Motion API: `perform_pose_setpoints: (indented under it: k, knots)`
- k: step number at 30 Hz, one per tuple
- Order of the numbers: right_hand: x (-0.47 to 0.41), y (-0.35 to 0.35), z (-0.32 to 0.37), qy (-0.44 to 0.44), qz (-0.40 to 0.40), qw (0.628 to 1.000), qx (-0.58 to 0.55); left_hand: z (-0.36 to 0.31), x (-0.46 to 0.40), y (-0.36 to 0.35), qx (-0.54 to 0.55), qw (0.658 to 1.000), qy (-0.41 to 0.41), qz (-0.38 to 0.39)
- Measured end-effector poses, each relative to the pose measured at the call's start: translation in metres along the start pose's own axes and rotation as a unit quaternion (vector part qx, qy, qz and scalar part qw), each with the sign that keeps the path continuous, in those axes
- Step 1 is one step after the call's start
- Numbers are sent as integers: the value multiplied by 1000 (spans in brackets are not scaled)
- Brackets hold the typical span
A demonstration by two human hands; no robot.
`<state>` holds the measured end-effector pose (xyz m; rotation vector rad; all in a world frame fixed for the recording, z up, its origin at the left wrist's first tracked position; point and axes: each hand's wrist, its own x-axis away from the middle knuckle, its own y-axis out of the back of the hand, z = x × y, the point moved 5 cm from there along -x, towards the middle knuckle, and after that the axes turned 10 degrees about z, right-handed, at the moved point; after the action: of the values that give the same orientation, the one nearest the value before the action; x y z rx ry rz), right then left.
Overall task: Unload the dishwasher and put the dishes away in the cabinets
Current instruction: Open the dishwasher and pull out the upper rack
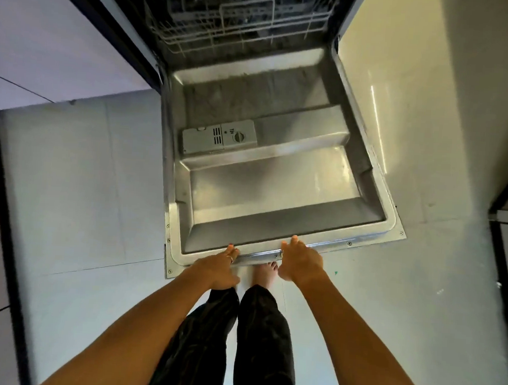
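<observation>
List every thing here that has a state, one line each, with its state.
Dishwasher door: fully open, lying flat.
Lower rack: pushed in; contents too dark to tell.
Detergent dispenser: lid closed.
Left hand: grips the door's front edge.
Right hand: fingers over the door's front edge.

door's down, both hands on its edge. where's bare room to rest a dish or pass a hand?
Bare: the door's steel inner panel between the detergent dispenser and the near edge. Also floor left of the door, and right of it. Crowded: the near edge, under the left hand and right hand, and the wire rack inside.
</observation>
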<state>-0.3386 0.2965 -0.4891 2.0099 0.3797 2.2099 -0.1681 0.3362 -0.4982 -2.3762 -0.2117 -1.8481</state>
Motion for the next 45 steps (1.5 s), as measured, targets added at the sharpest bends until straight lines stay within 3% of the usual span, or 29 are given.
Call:
perform_pose_setpoints:
  k: [11, 22, 27, 33, 45]
  knots:
    - [-121, -75, -18, -7, 18, 999, -37, 34, -142, -30, -111, 993, 29, 32]
    - [-188, -106, -23, -16, 22, 999, -40, 51, -212, -40, -189, 980, 52, 40]
    - [-189, -113, -21, -25, 28, 999, -29, 53, -213, -54, -192, 978, 71, 37]
    - [-183, -93, -29, -9, 44, 999, -30, 36, -195, -23, -181, 982, 50, -15]
    - [-92, -23, 8, 29, -51, 998, -36, 13, -84, 35, -174, 975, 54, -125]
